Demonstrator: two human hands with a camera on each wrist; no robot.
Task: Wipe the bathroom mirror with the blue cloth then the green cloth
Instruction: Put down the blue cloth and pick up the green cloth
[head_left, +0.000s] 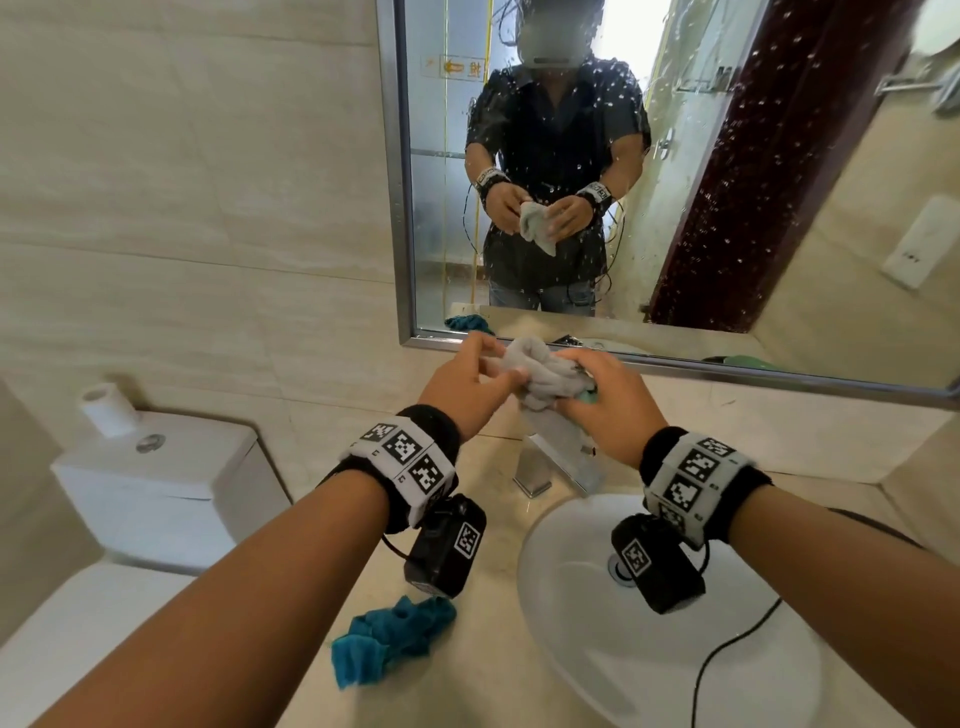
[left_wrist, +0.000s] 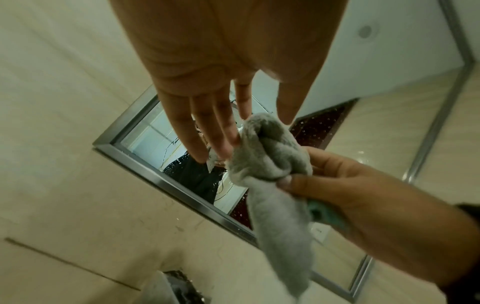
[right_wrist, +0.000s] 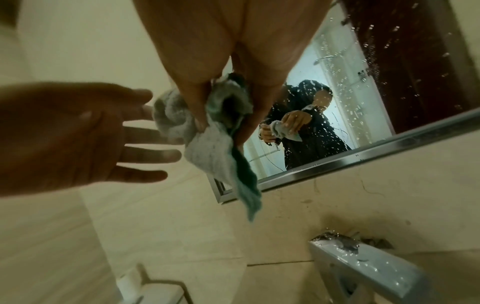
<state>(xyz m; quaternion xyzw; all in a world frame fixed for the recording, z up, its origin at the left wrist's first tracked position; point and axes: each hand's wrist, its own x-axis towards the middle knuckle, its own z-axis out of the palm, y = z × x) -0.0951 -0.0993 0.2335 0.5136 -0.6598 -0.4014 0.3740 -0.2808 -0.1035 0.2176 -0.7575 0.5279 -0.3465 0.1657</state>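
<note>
Green cloth (head_left: 540, 376) bunched in right hand (head_left: 610, 402), left hand (head_left: 467, 387) spread, touching it; blue cloth (head_left: 389, 636) laid on surface at 6 o'clock; mirror (head_left: 727, 182) droplet-covered, green pass judged pending.

— What stands around the white basin (head_left: 670, 670)?

— It is sunk into a beige stone counter (head_left: 498, 691). A chrome tap (head_left: 545, 467) rises just behind the basin, and beige tiled wall (head_left: 197, 218) climbs behind that.

— And to the basin's left?

— A white toilet cistern (head_left: 156, 493) with a chrome flush button, well apart from the basin. A toilet paper roll (head_left: 106, 408) stands upright on its lid.

— To the right?

— A pale wall fitting (head_left: 917, 244) hangs high on the side wall. The light looks soft and daylit.
</note>
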